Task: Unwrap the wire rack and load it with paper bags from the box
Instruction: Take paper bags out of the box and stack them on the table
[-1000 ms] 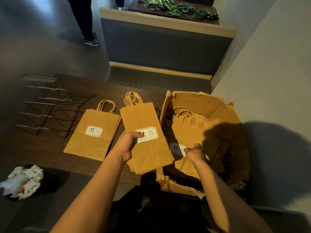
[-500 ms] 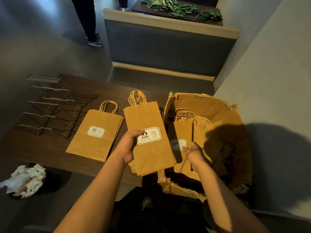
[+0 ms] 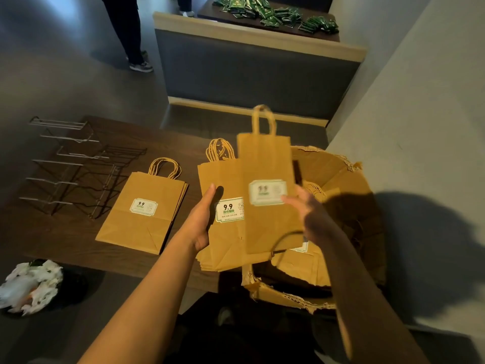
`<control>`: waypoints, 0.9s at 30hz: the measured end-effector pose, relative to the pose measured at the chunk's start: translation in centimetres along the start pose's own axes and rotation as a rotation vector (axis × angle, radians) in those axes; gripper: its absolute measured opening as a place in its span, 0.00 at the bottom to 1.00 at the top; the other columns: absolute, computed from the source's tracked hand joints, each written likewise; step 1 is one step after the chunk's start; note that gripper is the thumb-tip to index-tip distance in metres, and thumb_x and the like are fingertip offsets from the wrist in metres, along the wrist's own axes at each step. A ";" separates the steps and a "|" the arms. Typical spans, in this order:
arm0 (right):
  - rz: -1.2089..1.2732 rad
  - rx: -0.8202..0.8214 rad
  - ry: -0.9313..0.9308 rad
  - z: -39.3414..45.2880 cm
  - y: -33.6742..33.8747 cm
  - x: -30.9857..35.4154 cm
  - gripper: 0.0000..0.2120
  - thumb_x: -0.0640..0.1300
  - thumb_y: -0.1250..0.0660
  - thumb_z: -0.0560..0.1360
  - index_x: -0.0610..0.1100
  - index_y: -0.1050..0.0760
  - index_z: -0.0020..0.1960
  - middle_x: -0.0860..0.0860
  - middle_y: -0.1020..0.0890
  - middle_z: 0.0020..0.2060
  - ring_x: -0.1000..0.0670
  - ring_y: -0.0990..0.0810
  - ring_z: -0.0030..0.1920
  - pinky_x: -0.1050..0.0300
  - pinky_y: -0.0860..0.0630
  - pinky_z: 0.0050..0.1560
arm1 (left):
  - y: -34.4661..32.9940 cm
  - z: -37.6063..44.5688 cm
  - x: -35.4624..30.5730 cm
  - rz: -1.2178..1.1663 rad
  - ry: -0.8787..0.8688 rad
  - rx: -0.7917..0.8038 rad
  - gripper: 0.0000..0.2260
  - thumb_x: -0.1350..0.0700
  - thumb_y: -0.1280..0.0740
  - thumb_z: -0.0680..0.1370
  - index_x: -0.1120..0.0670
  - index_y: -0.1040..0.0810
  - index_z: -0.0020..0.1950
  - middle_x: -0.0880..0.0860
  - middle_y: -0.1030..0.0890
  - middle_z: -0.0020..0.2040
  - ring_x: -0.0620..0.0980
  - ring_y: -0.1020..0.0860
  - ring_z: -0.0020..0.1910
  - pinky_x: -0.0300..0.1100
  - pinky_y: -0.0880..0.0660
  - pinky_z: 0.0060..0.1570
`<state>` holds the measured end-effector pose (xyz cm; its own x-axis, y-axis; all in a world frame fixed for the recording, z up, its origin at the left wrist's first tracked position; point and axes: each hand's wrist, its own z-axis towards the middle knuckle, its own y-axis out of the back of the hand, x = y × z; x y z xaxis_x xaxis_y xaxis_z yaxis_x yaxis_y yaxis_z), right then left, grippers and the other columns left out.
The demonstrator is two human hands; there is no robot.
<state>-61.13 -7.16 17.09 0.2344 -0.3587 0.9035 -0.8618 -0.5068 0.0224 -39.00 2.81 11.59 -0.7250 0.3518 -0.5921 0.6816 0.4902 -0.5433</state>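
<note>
My right hand pinches one narrow brown paper bag by its right edge, thumb on the white label. The bag hangs upright and blurred in front of the held stack. My left hand holds a stack of paper bags at its left edge, thumb raised, fingers hidden behind it. Another stack of bags lies flat on the dark wooden table. The bare wire rack lies on the table at the left. The torn cardboard box stands at the right with more bags inside.
Crumpled white wrapping sits on a dark bin on the floor at lower left. A grey booth bench stands behind the table. A person's legs are at the back. A pale wall runs along the right.
My right hand has lifted one bag out of the box and carried it up and left over the held stack. My left thumb has come off the stack's label.
</note>
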 end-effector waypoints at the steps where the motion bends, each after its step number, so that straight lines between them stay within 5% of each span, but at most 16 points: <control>1: -0.146 -0.001 -0.029 0.5 -1.5 -0.3 0.14 0.41 0.38 0.83 0.47 0.27 0.69 0.50 0.16 0.57 0.50 0.16 0.55 0.54 0.19 0.50 | -0.1 -0.1 -0.1 -0.005 0.004 0.023 0.27 0.36 0.33 0.75 0.49 0.23 0.70 0.59 0.17 0.63 0.61 0.18 0.62 0.57 0.23 0.62; 7: -0.801 -0.093 0.036 1.8 -8.9 -2.8 0.15 0.52 0.41 0.84 0.44 0.30 0.65 0.45 0.25 0.62 0.43 0.26 0.64 0.46 0.26 0.62 | 1.4 -0.5 -1.1 0.221 -0.077 -0.054 0.17 0.59 0.29 0.79 0.60 0.21 0.67 0.60 0.14 0.56 0.55 0.14 0.47 0.47 0.18 0.43; 12: -0.744 -0.068 0.138 0.6 -11.8 -1.7 0.12 0.52 0.38 0.82 0.47 0.34 0.62 0.48 0.18 0.58 0.44 0.20 0.56 0.45 0.20 0.54 | 3.8 -0.9 -2.2 0.137 -0.049 -0.113 0.17 0.57 0.30 0.78 0.61 0.20 0.65 0.61 0.15 0.57 0.57 0.15 0.47 0.47 0.18 0.42; 15: -0.642 -0.037 0.150 1.2 -13.1 -1.4 0.15 0.46 0.34 0.81 0.47 0.33 0.65 0.52 0.20 0.59 0.47 0.19 0.57 0.55 0.21 0.50 | 4.8 -1.1 -2.7 0.109 -0.045 -0.109 0.13 0.57 0.31 0.78 0.59 0.18 0.62 0.61 0.15 0.56 0.57 0.15 0.46 0.47 0.18 0.42; 19: -0.369 -0.100 0.008 3.2 -15.4 -3.8 0.18 0.40 0.34 0.81 0.49 0.31 0.70 0.59 0.25 0.55 0.53 0.23 0.60 0.58 0.27 0.57 | 7.4 0.1 -3.2 0.189 -0.097 -0.207 0.09 0.58 0.31 0.79 0.58 0.21 0.59 0.61 0.14 0.53 0.57 0.15 0.46 0.47 0.20 0.40; 22: -0.333 -0.177 -0.095 4.5 -16.4 -7.8 0.21 0.39 0.35 0.81 0.52 0.34 0.71 0.54 0.22 0.63 0.49 0.22 0.65 0.52 0.24 0.62 | 9.6 0.8 -2.5 0.449 0.019 -0.273 0.08 0.57 0.26 0.77 0.54 0.23 0.52 0.55 0.16 0.46 0.52 0.19 0.42 0.44 0.23 0.41; 27: -0.375 -0.338 -0.126 5.4 -17.2 -10.1 0.37 0.34 0.35 0.79 0.50 0.48 0.82 0.49 0.30 0.74 0.45 0.30 0.74 0.50 0.32 0.73 | 11.3 1.6 0.2 0.543 0.104 -0.193 0.19 0.70 0.31 0.78 0.50 0.24 0.63 0.55 0.17 0.50 0.51 0.20 0.43 0.44 0.20 0.41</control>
<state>-46.19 0.93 5.25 0.5897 -0.3035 0.7484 -0.8002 -0.3446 0.4908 -31.29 7.14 4.33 -0.2898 0.6648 -0.6885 0.9347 0.3513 -0.0542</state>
